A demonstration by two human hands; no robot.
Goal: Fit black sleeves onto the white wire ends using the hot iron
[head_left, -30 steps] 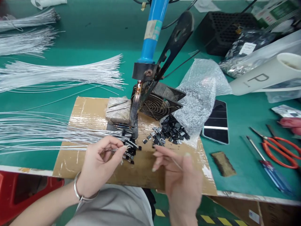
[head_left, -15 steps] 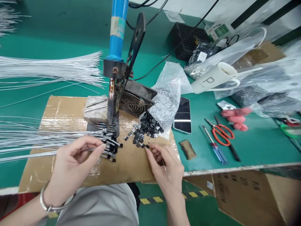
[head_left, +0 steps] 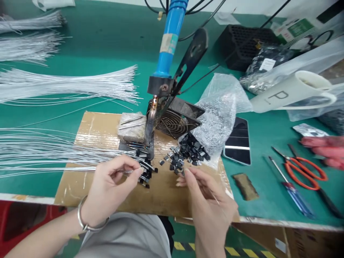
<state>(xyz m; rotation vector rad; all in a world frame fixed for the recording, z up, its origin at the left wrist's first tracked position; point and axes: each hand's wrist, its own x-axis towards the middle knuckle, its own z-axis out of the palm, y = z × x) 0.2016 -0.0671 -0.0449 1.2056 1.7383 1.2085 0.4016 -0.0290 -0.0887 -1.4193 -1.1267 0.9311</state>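
My left hand [head_left: 115,190] is closed in a pinch, thumb against forefinger, over the ends of the white wires [head_left: 80,152]. What sits between those fingertips is hidden. Black-tipped wire ends [head_left: 146,175] stick out just right of them. At the lower edge of a pile of small black pieces [head_left: 190,150], my right hand [head_left: 212,204] is closed, its fingertips at the nearest pieces. A thin silvery strand [head_left: 215,197] runs across its curled fingers. Above and between the hands, a blue-handled soldering iron [head_left: 168,46] points down from a stand.
Cardboard [head_left: 166,197] covers the bench under the work. A small fan [head_left: 174,122] stands behind the iron, beside a bubble-wrap bag [head_left: 217,118]. Rightward lie a phone [head_left: 237,143], a brown pad [head_left: 245,186], a screwdriver [head_left: 295,199], orange-handled scissors [head_left: 303,172] and a mug [head_left: 292,93].
The whole view has shifted, so the bench things appear further right. Both hands stay close to the same spots on the cardboard, still pinched, with the right one at the pile's lower edge.
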